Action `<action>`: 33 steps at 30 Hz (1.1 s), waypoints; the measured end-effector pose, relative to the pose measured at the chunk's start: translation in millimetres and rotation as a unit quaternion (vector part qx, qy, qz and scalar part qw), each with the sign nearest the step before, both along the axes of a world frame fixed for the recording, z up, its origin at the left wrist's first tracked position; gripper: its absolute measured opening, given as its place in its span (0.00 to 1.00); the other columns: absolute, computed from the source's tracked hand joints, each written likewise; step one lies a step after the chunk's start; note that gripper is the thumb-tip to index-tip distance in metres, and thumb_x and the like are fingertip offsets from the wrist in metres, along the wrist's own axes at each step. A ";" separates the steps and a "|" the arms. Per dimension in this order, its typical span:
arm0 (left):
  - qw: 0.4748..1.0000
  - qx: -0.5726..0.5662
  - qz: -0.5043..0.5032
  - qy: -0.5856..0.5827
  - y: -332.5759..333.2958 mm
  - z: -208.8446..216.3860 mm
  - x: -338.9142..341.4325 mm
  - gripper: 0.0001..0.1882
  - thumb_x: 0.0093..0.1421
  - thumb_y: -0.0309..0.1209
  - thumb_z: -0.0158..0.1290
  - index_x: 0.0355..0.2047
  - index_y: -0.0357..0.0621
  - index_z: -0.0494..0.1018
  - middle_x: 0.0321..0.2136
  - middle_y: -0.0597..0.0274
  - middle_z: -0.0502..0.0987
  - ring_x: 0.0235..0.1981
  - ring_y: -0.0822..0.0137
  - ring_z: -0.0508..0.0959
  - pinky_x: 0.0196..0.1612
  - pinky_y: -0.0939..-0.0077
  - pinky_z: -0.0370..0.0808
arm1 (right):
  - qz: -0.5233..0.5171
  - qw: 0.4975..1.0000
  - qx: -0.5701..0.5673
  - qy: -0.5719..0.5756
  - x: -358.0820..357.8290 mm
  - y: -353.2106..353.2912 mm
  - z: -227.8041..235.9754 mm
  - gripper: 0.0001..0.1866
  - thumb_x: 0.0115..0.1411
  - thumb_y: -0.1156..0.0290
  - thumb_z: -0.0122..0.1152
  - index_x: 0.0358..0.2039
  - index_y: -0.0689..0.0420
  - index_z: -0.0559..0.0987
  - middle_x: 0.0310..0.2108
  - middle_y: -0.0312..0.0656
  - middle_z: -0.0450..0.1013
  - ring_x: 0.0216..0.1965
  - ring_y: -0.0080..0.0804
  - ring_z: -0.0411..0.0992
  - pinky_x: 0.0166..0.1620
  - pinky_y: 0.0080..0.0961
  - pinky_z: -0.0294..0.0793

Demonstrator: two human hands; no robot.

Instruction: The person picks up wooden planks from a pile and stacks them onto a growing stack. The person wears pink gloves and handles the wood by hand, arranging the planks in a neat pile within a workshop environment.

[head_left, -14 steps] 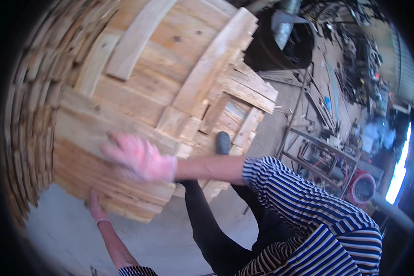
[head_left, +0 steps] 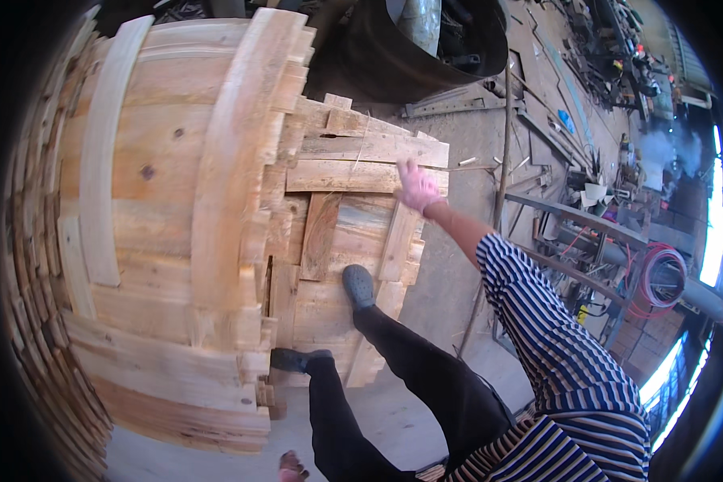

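Observation:
My right hand (head_left: 419,191), in a pink glove, is stretched out to the right, over the end of a plank (head_left: 361,174) on the lower wood stack. Its fingers are apart and hold nothing; whether they touch the wood I cannot tell. My left hand (head_left: 292,467) shows only in part at the lower edge, its fingers too small and blurred to read. To the left rises a higher stack of pale boards (head_left: 161,169), with a loose board (head_left: 108,153) and a wide plank (head_left: 237,161) lying across it. My shoes stand on the lower stack (head_left: 321,305).
A dark round drum (head_left: 426,60) with a metal pipe stands beyond the lower stack. To the right are a metal frame (head_left: 578,217), a coil of reddish hose (head_left: 663,277) and scattered scrap. More stacked boards (head_left: 36,321) line the far left.
My right hand has swung from above the higher stack out to the right, over the lower stack. My left hand has left the board edge and dropped to the lower edge. The view has shifted.

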State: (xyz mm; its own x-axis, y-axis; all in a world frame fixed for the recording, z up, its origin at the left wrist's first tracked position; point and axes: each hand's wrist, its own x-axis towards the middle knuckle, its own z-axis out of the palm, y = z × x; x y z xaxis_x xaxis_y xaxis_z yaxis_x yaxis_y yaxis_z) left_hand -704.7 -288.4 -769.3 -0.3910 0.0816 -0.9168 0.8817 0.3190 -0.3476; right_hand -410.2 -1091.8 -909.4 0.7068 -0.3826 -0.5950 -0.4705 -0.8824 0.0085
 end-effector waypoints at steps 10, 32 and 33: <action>0.894 -0.017 -0.396 -0.208 -162.1 -36.2 61.1 0.21 0.72 0.38 0.52 0.60 0.41 0.70 0.49 0.61 0.78 0.48 0.68 0.75 0.53 0.72 0.73 | 0.004 1.000 -0.029 -0.008 62.7 -96.3 -86.9 0.45 0.53 0.58 0.72 0.69 0.49 0.62 0.63 0.55 0.66 0.67 0.56 0.63 0.69 0.61 0.56; 0.888 0.043 -0.405 -0.216 -229.8 20.7 138.0 0.26 0.69 0.41 0.56 0.61 0.38 0.70 0.51 0.61 0.77 0.49 0.67 0.75 0.55 0.73 0.72 | -0.102 0.991 0.074 0.034 -42.8 -7.8 -51.5 0.56 0.49 0.60 0.74 0.75 0.50 0.52 0.64 0.57 0.64 0.67 0.55 0.62 0.70 0.54 0.58; 0.891 0.054 -0.383 -0.238 -230.6 29.1 133.9 0.26 0.69 0.41 0.56 0.61 0.39 0.70 0.51 0.62 0.77 0.50 0.68 0.75 0.55 0.73 0.72 | -0.120 0.982 0.127 0.076 -41.7 -3.9 -33.4 0.56 0.49 0.58 0.73 0.75 0.51 0.52 0.64 0.59 0.65 0.66 0.55 0.64 0.69 0.50 0.61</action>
State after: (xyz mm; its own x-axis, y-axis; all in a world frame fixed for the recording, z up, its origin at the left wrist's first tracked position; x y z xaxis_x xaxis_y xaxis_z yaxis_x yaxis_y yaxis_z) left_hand -570.8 -519.0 -740.2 0.2483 0.2556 -0.9343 0.8949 -0.4298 0.1202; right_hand -451.9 -1095.7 -942.7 0.5108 -0.3519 -0.7844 -0.6749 -0.7293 -0.1123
